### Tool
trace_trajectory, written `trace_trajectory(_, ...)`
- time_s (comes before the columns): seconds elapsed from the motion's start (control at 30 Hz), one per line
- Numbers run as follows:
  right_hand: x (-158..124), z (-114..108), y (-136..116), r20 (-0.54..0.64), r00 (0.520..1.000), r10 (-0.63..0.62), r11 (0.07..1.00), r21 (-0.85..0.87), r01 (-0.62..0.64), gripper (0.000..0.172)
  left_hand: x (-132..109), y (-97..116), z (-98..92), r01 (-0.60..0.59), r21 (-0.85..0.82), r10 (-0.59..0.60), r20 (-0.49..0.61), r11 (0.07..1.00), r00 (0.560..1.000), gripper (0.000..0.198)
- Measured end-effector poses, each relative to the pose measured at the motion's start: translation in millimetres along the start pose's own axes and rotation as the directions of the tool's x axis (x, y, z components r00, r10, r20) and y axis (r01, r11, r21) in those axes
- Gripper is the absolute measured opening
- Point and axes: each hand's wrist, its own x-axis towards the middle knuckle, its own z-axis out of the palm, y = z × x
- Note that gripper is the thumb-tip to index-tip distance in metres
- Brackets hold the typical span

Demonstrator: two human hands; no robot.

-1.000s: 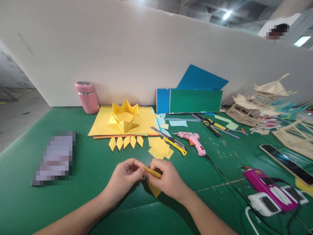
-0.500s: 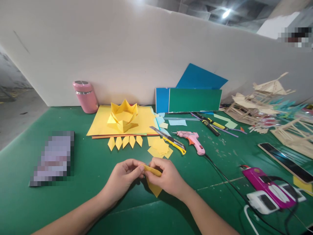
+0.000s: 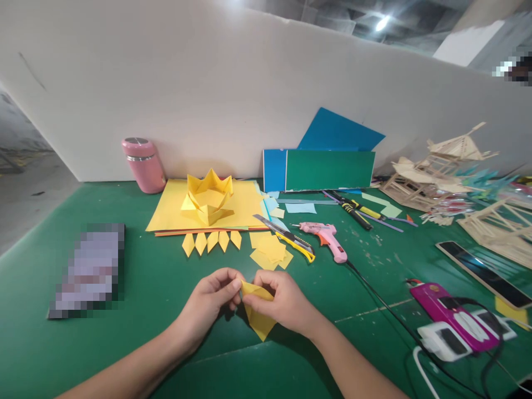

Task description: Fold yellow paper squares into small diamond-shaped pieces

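Between my two hands is a small sheet of yellow paper (image 3: 260, 321), partly folded, one corner pointing down toward me. My left hand (image 3: 214, 296) pinches its left corner between thumb and fingers. On the other side my right hand (image 3: 282, 302) grips the paper, thumb on the near face and fingers behind. Just beyond lie loose yellow paper squares (image 3: 270, 250) and a row of folded yellow diamond shapes (image 3: 212, 242). A folded yellow paper crown shape (image 3: 209, 199) stands on a stack of yellow sheets (image 3: 166, 213).
A yellow utility knife (image 3: 293, 244) and a pink glue gun (image 3: 328, 237) with a trailing cord lie right of centre. Farther right are a purple power strip (image 3: 457, 316), a phone (image 3: 482, 272) and wooden stick models (image 3: 419, 180). A pink flask (image 3: 145, 166) stands at back left.
The paper's upper fold has opened wider, showing more of its face, and its lower corner sits slightly lower. Both hands keep hold of it. The view has shifted slightly.
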Motion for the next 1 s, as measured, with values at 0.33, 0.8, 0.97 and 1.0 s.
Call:
trace_trajectory(0.33, 3.0, 0.5, 2.1, -0.010, 0.994, 0.108, 0.990, 0.088, -0.107, 0.022, 0.4, 1.3, 1.9, -0.082, 0.090, 0.084, -0.024, 0.993, 0.996, 0.039)
trace_trajectory(0.8, 2.8, 2.0, 0.6, -0.027, 0.994, 0.107, 0.991, 0.082, -0.104, 0.047, 0.2, 0.1, 2.8, -0.156, 0.202, 0.161, -0.011, 0.967, 0.987, 0.030)
trace_trajectory(0.97, 2.0, 1.7, 1.6, -0.002, 0.998, 0.060, 0.997, 0.053, -0.060, 0.042, 2.3, -1.7, 0.2, -0.127, 0.168, 0.129, 0.001, 0.977, 0.992, 0.027)
trace_trajectory(1.0, 2.0, 1.0, 1.4, 0.002, 0.999, 0.054, 0.997, 0.052, -0.054, 0.040, 2.8, -1.8, -0.5, -0.129, 0.160, 0.130, 0.002, 0.979, 0.991, 0.027)
